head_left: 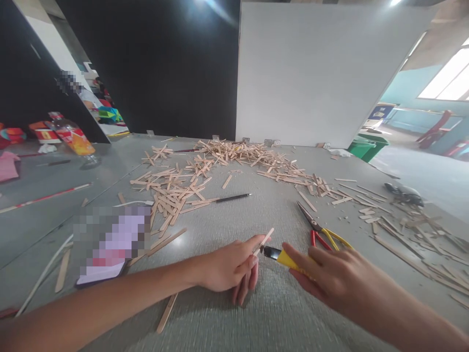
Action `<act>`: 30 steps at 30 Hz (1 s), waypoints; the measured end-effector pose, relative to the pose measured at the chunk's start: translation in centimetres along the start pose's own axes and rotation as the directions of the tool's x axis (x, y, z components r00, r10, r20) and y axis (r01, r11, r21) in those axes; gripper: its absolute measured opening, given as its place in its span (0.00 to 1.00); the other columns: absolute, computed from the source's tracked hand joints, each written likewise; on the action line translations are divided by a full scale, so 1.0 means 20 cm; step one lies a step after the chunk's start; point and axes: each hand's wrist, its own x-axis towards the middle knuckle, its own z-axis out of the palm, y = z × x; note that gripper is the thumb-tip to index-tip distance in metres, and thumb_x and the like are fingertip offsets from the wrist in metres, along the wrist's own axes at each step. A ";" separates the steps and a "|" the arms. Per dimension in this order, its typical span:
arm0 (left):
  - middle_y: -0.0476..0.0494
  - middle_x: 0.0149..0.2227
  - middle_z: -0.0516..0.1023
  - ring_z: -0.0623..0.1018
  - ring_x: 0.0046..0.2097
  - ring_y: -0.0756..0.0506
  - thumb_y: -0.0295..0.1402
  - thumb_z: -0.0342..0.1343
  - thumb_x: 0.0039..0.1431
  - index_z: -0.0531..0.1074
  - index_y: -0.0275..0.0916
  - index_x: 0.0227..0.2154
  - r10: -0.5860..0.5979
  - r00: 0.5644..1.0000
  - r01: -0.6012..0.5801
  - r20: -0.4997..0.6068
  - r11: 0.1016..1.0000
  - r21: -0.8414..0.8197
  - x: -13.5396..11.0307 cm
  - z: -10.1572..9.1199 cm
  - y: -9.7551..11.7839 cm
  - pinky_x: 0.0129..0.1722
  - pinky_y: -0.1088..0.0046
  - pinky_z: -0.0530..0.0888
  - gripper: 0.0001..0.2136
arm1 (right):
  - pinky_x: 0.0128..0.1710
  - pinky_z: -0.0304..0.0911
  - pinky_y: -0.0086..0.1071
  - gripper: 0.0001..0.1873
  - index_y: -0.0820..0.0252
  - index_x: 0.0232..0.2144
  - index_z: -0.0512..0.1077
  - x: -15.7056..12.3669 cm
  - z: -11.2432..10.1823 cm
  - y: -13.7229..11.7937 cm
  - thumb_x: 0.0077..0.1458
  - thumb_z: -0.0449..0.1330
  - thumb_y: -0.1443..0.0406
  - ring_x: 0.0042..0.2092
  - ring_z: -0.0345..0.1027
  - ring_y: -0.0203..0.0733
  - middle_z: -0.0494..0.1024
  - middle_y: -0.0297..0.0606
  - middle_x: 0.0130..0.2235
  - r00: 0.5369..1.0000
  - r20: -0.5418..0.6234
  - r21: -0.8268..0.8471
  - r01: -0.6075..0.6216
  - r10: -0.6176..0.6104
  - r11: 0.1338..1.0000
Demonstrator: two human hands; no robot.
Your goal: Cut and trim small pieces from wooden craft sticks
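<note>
Between the thumb and fingers of my left hand is a wooden craft stick, tilted with its tip pointing up and right. My right hand is wrapped round the yellow handle of a utility knife. The knife's dark blade end meets the stick close to my left fingertips; whether it cuts into the wood I cannot tell. Just beyond my right hand lie pliers with one red and one yellow handle. A loose craft stick lies below my left forearm.
A heap of craft sticks curves across the back and left of the grey table. A black pen, a phone with a white cable and a drink bottle lie around. Wood scraps cover the right. Upright boards stand behind.
</note>
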 end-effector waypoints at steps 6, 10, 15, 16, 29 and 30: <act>0.49 0.31 0.74 0.77 0.20 0.51 0.34 0.35 0.78 0.36 0.44 0.73 0.020 1.000 -0.020 -0.004 1.000 -0.002 0.00 0.00 -0.01 0.19 0.81 0.74 0.25 | 0.20 0.61 0.39 0.20 0.65 0.56 0.71 0.02 0.02 0.04 0.76 0.43 0.63 0.20 0.70 0.40 0.73 0.30 0.25 1.000 0.010 0.040 0.012 -0.013 0.999; 0.50 0.30 0.74 0.75 0.19 0.53 0.32 0.34 0.78 0.43 0.42 0.72 0.032 0.999 -0.031 -0.006 0.997 0.071 0.00 0.00 -0.02 0.19 0.83 0.72 0.23 | 0.18 0.60 0.39 0.21 0.75 0.56 0.70 0.01 -0.05 -0.13 0.73 0.42 0.69 0.22 0.72 0.43 0.74 0.35 0.25 0.998 -0.056 -0.139 -0.029 0.021 0.990; 0.49 0.31 0.74 0.76 0.20 0.52 0.34 0.35 0.78 0.39 0.42 0.73 0.039 0.999 -0.040 0.023 0.999 0.036 0.00 0.00 -0.02 0.19 0.81 0.73 0.25 | 0.20 0.60 0.39 0.21 0.64 0.54 0.72 0.03 -0.03 0.01 0.76 0.42 0.62 0.20 0.71 0.40 0.73 0.30 0.24 1.000 -0.002 0.059 0.006 -0.006 0.998; 0.48 0.31 0.75 0.76 0.20 0.52 0.34 0.36 0.78 0.39 0.42 0.73 0.043 0.999 -0.044 0.026 0.999 0.024 0.00 0.00 -0.03 0.19 0.81 0.73 0.25 | 0.20 0.59 0.39 0.22 0.61 0.54 0.72 0.04 -0.01 0.06 0.77 0.41 0.60 0.20 0.70 0.39 0.73 0.29 0.24 0.999 0.031 0.126 0.017 -0.021 0.992; 0.50 0.32 0.73 0.76 0.20 0.53 0.36 0.34 0.79 0.34 0.48 0.74 0.034 0.999 -0.035 0.031 0.999 0.042 0.00 -0.01 -0.02 0.20 0.82 0.73 0.26 | 0.16 0.61 0.38 0.19 0.72 0.55 0.71 0.01 -0.02 -0.08 0.74 0.45 0.68 0.20 0.71 0.41 0.73 0.32 0.25 0.999 -0.044 -0.138 0.014 -0.021 0.990; 0.50 0.32 0.73 0.76 0.20 0.53 0.36 0.34 0.79 0.35 0.48 0.74 0.025 0.999 -0.026 0.033 0.999 0.031 0.00 -0.01 -0.02 0.20 0.82 0.74 0.26 | 0.16 0.62 0.39 0.19 0.71 0.55 0.71 0.01 -0.02 -0.07 0.74 0.44 0.68 0.20 0.71 0.41 0.72 0.31 0.25 0.999 -0.050 -0.110 0.007 -0.013 0.994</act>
